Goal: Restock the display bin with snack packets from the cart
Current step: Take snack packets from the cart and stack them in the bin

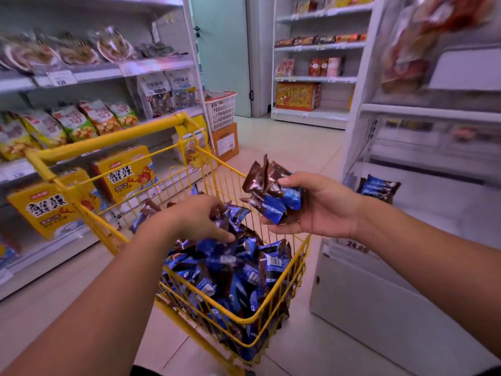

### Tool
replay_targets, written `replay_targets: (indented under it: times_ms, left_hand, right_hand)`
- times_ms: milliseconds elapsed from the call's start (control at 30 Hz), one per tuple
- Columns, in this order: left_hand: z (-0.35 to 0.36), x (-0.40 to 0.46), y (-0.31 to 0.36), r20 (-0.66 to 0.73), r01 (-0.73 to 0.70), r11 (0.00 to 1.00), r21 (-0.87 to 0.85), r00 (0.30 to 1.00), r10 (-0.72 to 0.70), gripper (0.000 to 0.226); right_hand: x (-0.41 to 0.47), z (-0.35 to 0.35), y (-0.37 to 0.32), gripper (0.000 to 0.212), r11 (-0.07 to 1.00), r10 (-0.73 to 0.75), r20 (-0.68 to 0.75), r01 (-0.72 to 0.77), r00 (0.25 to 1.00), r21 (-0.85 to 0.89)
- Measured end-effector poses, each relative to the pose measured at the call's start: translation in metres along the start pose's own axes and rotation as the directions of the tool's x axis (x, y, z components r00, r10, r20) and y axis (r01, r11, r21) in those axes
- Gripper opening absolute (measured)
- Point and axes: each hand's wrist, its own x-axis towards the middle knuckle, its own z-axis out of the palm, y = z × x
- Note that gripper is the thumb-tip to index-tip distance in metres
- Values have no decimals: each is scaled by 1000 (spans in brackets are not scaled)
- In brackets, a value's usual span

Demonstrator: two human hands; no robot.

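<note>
Right hand (311, 204), centre right of frame: palm turned up, fingers cupped under a bunch of blue-and-brown packets (273, 194), thumb pressed on top. Several packets fan upward out of the grip. Palm-up hold likely serves as a tray, so more can be stacked on before the trip to the bin.

Left hand (198, 218), centre of frame: reaching down into the cart (271, 310), fingers curled among the top packets of the pile (233, 270). Appears to pinch one or two; the exact grasp is blurred, and I cannot tell whether anything has lifted free. Judged step: gathering, left feeding right.

Cart: yellow wire, lower centre, heaped with the same packets nearly to the rim. Handle runs toward upper left. It stands just beside the bin, which keeps each transfer short.

Bin (439, 213): white, at right of frame, its front panel bearing a price label (357, 250). A small cluster of matching packets (378, 187) lies inside near its back left; the rest of the visible floor looks bare. Restocking seems barely begun.

Surroundings: shelves (103, 71) at left with bagged snacks and yellow boxes (51, 204); a white basket (221, 109) on a carton at the aisle's end; more shelving at upper right, blurred.

Risk, as judgement: the fanned packets are slippery film and loosely held; adding more could spill some to the floor.
</note>
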Motion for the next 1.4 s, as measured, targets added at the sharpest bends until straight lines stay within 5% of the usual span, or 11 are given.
replay_targets:
  times_ms: [100, 167, 233, 467, 600, 700, 933, 1033, 1167, 1300, 1400]
  left_hand:
    - [-3, 2, 33, -178, -122, 859, -497, 983, 37, 41]
    - [-2, 0, 64, -17, -87, 424, -901, 986, 166, 50]
    - [7, -1, 93, 56, -38, 240, -970, 925, 375, 63]
    - [42, 9, 165, -93, -124, 70, -990, 936, 339, 25]
    - [65, 9, 205, -212, -215, -4, -977, 959, 185, 28]
    - [68, 11, 211, -279, -295, 105, -950, 950, 141, 27]
    - [55, 10, 202, -247, -276, 116, -954, 945, 215, 28]
    - [58, 6, 205, -65, -31, -115, -993, 952, 298, 32]
    - [61, 5, 211, 26, 151, -268, -952, 908, 418, 68]
    - [57, 13, 212, -13, 77, -203, -976, 912, 410, 72]
    - [47, 26, 202, -319, -365, 451, -815, 931, 177, 45]
  right_hand:
    - [-26, -5, -9, 43, 944, -131, -105, 91, 986, -317]
    - [-46, -10, -9, 55, 816, -300, -163, 164, 940, -555]
    - [-63, -17, -7, 67, 722, -433, -174, 224, 884, -655]
    - [-87, -46, 5, 83, 835, -548, -452, 498, 704, -236]
    - [-96, -48, 9, 61, 868, -453, -387, 496, 803, 14]
    - [-101, -55, 4, 54, 891, -411, -327, 451, 851, 54]
    - [-112, -77, -12, 55, 835, -530, -279, 435, 801, -337]
    - [-113, -82, -17, 60, 641, -597, -225, 289, 770, -711]
    - [-108, -82, -17, 75, 492, -609, -193, 176, 769, -853]
    - [-106, -83, -21, 71, 493, -622, -205, 175, 756, -852]
    - [-101, -106, -39, 52, 748, -564, -474, 174, 677, -641]
